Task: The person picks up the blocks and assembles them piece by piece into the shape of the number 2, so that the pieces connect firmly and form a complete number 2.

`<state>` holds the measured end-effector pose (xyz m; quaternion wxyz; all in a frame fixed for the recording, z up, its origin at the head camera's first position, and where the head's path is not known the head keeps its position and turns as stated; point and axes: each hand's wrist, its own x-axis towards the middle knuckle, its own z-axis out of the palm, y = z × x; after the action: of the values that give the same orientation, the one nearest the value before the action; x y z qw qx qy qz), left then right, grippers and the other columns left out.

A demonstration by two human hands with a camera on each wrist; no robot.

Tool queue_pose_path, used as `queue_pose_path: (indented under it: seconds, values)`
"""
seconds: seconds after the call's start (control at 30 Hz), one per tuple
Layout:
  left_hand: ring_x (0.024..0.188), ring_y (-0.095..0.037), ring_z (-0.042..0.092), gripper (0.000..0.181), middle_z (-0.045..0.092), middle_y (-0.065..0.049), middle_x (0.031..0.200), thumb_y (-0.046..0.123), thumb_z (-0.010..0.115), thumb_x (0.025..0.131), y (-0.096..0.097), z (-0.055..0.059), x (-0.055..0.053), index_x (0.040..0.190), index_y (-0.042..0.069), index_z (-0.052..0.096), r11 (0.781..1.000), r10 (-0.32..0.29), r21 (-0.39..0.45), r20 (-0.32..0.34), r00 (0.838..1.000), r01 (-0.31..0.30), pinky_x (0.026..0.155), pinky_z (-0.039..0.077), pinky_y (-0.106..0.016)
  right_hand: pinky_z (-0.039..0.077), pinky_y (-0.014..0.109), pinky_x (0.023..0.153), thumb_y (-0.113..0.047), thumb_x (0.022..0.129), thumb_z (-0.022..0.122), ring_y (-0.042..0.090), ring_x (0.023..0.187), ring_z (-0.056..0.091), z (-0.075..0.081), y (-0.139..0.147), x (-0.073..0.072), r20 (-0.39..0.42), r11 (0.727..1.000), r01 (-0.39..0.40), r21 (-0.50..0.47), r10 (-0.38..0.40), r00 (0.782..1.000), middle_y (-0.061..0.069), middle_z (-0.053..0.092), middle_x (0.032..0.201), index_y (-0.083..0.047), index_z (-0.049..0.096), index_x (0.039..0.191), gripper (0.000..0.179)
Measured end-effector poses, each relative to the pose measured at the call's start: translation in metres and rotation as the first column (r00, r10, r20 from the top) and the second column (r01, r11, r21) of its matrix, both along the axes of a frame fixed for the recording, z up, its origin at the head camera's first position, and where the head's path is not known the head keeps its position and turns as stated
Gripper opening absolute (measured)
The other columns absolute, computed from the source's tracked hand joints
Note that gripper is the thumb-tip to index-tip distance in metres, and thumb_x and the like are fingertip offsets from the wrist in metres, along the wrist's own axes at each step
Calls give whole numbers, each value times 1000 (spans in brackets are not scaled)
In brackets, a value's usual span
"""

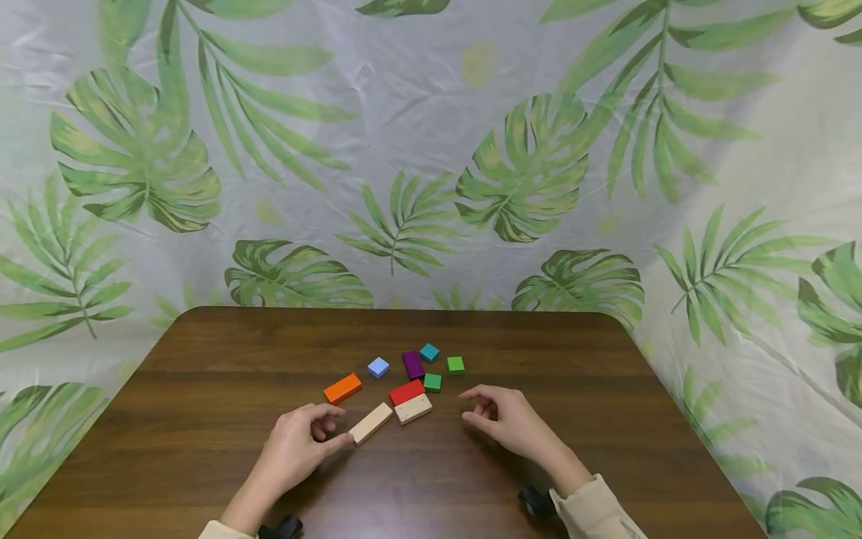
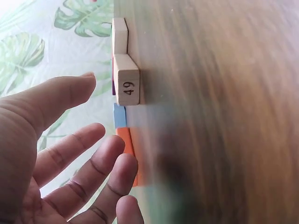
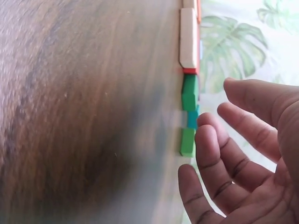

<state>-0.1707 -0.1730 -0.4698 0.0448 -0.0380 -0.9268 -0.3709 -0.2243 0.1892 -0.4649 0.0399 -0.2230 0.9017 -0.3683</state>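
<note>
In the head view my left hand [image 1: 296, 440] is at the near end of a long plain wooden block [image 1: 371, 424], thumb tip right by it. The left wrist view shows that block [image 2: 128, 86] with "49" on its end, the thumb and fingers spread apart beside it and holding nothing. Right of it lies a shorter plain wooden block [image 1: 414, 409] against a red block [image 1: 407, 392]. My right hand [image 1: 508, 419] hovers to their right, fingers loosely bent and nothing between them. A light green block [image 3: 187, 142] is nearest its fingertips in the right wrist view.
An orange block [image 1: 343, 388] lies beyond my left fingers. Farther back are a light blue block [image 1: 378, 367], a purple block [image 1: 413, 365], a teal block [image 1: 429, 352] and a darker green block [image 1: 432, 383]. The brown table [image 1: 222, 359] ends at a leaf-patterned curtain [image 1: 404, 112].
</note>
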Motion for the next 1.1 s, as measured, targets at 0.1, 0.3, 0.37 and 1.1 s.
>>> queue_pose_path:
  seconds: [0.1, 0.3, 0.37, 1.1]
  values:
    - [77, -9, 57, 34, 68, 6, 88, 30, 97, 79, 1, -3, -1, 107, 18, 83, 1000, 2, 17, 9, 1000, -2, 69, 47, -23, 48, 22, 63, -21, 102, 75, 4, 70, 56, -3, -3, -2, 12, 1000, -24, -13, 24, 1000, -6, 64, 82, -7, 75, 126, 27]
    - [75, -8, 55, 30, 66, 6, 85, 28, 98, 77, 4, -9, -4, 102, 20, 83, 999, 7, 44, 25, 1000, -8, 67, 46, -23, 48, 22, 65, -23, 102, 75, 5, 71, 56, -10, -11, -8, 57, 998, -45, -32, 47, 997, -5, 64, 84, -9, 76, 124, 27]
    - [74, -8, 54, 30, 66, 7, 85, 27, 99, 77, 5, -11, -5, 101, 20, 83, 999, 6, 50, 24, 1000, -7, 66, 45, -23, 48, 22, 66, -24, 102, 75, 6, 71, 56, -12, -14, -11, 63, 998, -56, -34, 58, 996, -5, 65, 84, -10, 76, 124, 26]
    - [72, -7, 52, 23, 65, 7, 81, 22, 98, 77, 11, -15, -5, 92, 23, 81, 998, 22, 49, 33, 999, -24, 66, 43, -23, 45, 22, 65, -20, 100, 77, 6, 71, 53, -16, -37, -29, 62, 996, -87, -24, 88, 994, -4, 63, 82, -13, 76, 124, 25]
